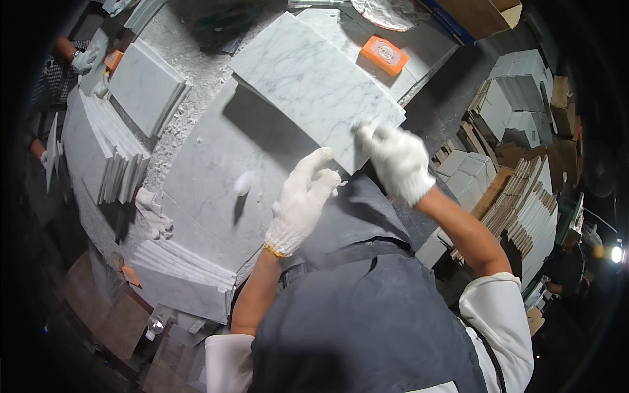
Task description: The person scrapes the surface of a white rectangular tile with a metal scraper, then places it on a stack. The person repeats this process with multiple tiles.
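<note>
Left hand (300, 202): in a white knit glove with a yellow cuff edge, center of the frame; fingers bent and parted from the thumb, nothing seen in the grasp; the fingertips are just beside the tile's lower corner, touching or not I cannot tell.
Right hand (398, 162): in a white glove, right of center, blurred; fingers curled in at the tile's right end; whether it grips something is too blurred to tell.
Marble tile (314, 82): white with grey veins, upper center of the frame, slanting down to the right toward both hands, its dark shadow falling to the lower left.
Slab (196, 173): wide, pale grey, left of center, partly under that shadow; a small white lump (243, 183) sits on it.
Orange block (384, 56): upper right of center, beside the tile and apart from it.
Tile stacks: one at upper left (145, 85), a leaning row (108, 147) below it, another at lower left (187, 281).
White cloth (154, 213): crumpled, left of the slab.
Co-worker's hand (85, 60): gloved, far upper left.
White boxes (521, 72): piled at the right; an open cardboard box (493, 18) is at the upper right.
Apron (360, 314): dark grey, bottom center, on the person.
</note>
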`<action>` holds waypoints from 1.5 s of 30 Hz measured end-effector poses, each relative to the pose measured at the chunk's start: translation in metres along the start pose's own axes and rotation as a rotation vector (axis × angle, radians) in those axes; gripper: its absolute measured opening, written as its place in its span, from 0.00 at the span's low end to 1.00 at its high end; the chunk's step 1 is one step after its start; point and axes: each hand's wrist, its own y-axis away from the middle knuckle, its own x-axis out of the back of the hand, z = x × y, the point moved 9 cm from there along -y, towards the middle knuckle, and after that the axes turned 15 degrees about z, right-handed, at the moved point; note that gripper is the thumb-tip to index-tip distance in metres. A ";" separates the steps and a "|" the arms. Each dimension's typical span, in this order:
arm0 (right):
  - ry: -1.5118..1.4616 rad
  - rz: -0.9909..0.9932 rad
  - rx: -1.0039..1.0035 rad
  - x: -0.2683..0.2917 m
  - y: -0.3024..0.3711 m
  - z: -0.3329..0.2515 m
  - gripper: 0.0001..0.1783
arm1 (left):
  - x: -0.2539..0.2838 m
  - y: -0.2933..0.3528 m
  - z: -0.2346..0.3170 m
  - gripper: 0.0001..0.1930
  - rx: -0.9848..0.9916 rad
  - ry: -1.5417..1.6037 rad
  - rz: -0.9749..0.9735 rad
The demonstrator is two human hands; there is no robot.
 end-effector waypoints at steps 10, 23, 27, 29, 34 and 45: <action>-0.089 0.028 -0.107 0.003 -0.023 0.015 0.15 | 0.017 0.008 -0.014 0.26 0.030 -0.084 0.050; 0.027 -0.486 -0.301 -0.018 0.023 0.006 0.15 | 0.035 0.011 -0.015 0.27 -0.013 0.006 0.112; -0.084 -0.050 -0.309 0.007 -0.001 0.021 0.11 | 0.034 0.014 -0.018 0.28 -0.008 -0.005 0.080; 0.073 -0.037 -0.025 0.011 -0.003 -0.004 0.12 | 0.036 0.014 -0.018 0.28 -0.019 -0.042 0.086; 0.183 -0.230 -0.049 0.005 0.002 0.006 0.19 | 0.045 0.014 -0.016 0.27 -0.060 -0.097 0.118; -0.091 0.173 0.134 -0.002 -0.043 -0.050 0.12 | 0.028 0.018 0.010 0.24 -0.205 -0.268 0.155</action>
